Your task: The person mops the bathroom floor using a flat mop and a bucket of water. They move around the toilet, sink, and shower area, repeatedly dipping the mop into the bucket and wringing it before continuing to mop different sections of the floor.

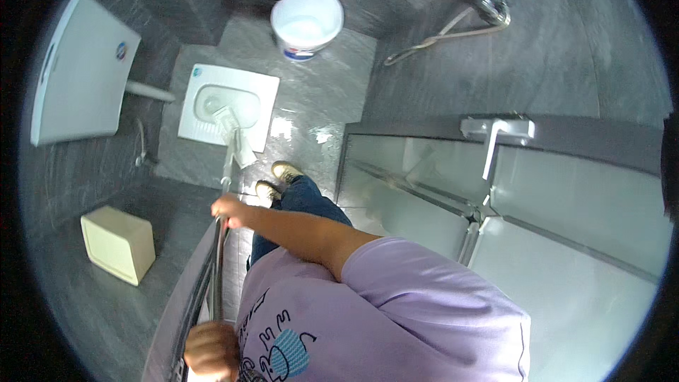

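Note:
A mop with a metal pole runs up from the bottom left. My right hand grips it partway along, and my left hand, slightly blurred, is closed around its upper end near the bottom edge. The mop's pale, flat head lies across the near rim of a white ceramic squat toilet, with one end inside the bowl and the other over the grey tiles.
A white bucket stands beyond the toilet. On the left wall are a cistern, its pipe and a cream box. A shower hose hangs at upper right. Glass panels are at right. Wet floor reflects light near my shoes.

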`<state>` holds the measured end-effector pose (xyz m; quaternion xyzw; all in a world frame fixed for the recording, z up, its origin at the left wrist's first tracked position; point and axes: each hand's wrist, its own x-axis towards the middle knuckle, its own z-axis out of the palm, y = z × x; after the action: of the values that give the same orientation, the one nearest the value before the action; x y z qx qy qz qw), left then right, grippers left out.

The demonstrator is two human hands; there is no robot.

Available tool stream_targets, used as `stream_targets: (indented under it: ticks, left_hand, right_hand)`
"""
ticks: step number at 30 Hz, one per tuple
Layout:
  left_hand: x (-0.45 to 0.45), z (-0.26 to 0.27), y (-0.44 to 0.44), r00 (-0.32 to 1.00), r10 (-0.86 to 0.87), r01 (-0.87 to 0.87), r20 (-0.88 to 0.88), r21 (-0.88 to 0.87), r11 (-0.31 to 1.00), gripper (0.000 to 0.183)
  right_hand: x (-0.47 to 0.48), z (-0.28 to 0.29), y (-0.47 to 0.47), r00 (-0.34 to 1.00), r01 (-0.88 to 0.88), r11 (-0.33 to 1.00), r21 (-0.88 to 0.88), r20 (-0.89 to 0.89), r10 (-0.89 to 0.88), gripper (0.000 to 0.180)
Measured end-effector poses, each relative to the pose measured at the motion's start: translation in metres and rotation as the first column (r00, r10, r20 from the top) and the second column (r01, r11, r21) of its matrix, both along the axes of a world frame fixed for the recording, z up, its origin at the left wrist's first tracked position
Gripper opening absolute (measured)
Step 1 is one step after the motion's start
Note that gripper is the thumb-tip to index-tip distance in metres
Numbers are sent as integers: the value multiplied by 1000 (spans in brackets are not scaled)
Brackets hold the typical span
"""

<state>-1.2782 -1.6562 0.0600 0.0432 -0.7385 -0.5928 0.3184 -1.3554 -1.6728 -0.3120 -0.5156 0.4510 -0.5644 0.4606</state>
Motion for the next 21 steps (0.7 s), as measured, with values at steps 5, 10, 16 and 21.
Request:
stream_targets:
  ticks: [5,10,16,21]
  left_hand:
    - [-18,31,-19,961,-277,276,-2,42,960,25]
    - [-52,12,-24,929,-358,368,-94,139,919,20]
    - [-110,-77,-32,750,-606,657,-263,196,728,23]
    - [-78,-45,-16,922,-387,371,-15,319,872,21]
  right_hand:
    - [-56,90,10,629,-244,339,909,414,-657,16]
    - [-125,100,67,797,95,412,906,179,-577,16]
    - [-161,44,110,449,-60,113,992,128,-884,14]
    - [-124,30,94,487,-97,188,977,211,-848,15]
